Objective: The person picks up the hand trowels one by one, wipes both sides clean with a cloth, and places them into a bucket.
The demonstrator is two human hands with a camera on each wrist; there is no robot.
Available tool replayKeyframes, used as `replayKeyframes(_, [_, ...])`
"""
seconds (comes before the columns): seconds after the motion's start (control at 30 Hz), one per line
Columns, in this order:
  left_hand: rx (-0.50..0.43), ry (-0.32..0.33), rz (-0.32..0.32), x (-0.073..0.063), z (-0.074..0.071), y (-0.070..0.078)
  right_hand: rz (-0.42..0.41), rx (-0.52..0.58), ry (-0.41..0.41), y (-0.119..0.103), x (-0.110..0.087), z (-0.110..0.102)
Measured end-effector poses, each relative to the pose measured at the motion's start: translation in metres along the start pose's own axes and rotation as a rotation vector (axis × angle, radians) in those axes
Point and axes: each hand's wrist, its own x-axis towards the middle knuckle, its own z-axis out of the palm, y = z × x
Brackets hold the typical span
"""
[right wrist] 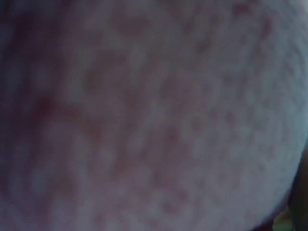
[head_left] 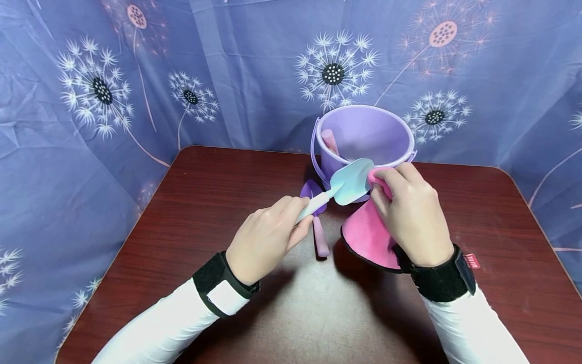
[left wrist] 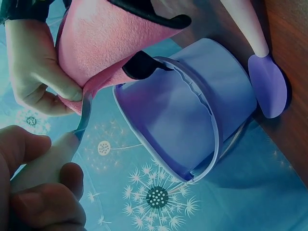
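Left hand (head_left: 267,235) grips 1 pale-blue shovel (head_left: 347,184) by its handle (head_left: 316,205); right hand (head_left: 416,217) pinches 1 pink cloth (head_left: 369,233), apparently against the blade (head_left: 354,177), right-wrist view being blurred.

A person's bare hands (head_left: 265,237) emerge from white sleeves (head_left: 159,326), the left at seven o'clock cuffed by a black wrist strap (head_left: 210,275) bearing a white patch (head_left: 227,298), the right at four o'clock by a black wristband (head_left: 441,282) with a red tag (head_left: 472,261) at its two o'clock.
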Motion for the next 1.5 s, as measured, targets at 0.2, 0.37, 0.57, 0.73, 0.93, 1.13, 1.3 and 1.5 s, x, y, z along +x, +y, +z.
replayKeyframes(0.2, [0.008, 0.011, 0.007, 0.002, 0.000, 0.001, -0.006, 0.003, -0.021, -0.006, -0.002, 0.001])
replayKeyframes(0.37, [0.023, 0.022, 0.016, 0.004, 0.001, 0.001, -0.045, 0.045, -0.068, -0.019, -0.005, 0.008])
replayKeyframes(0.57, [0.042, 0.020, 0.011, 0.004, 0.002, 0.001, -0.122, 0.134, -0.095, -0.031, -0.007, 0.017])
replayKeyframes(0.73, [0.035, 0.011, 0.006, 0.003, 0.002, 0.001, -0.100, 0.153, -0.098, -0.032, -0.008, 0.016])
replayKeyframes(0.93, [0.030, 0.008, 0.010, 0.002, 0.001, 0.002, -0.026, 0.122, -0.090, -0.024, -0.007, 0.013])
replayKeyframes(1.13, [0.020, 0.008, 0.008, 0.000, 0.000, 0.002, 0.043, 0.085, -0.047, -0.011, -0.002, 0.007])
replayKeyframes(1.3, [0.016, 0.009, 0.011, -0.001, 0.000, 0.002, 0.077, 0.063, -0.013, -0.005, 0.002, 0.004])
replayKeyframes(1.5, [0.007, 0.001, 0.007, -0.001, 0.000, 0.004, 0.086, 0.031, 0.021, -0.002, 0.004, 0.004])
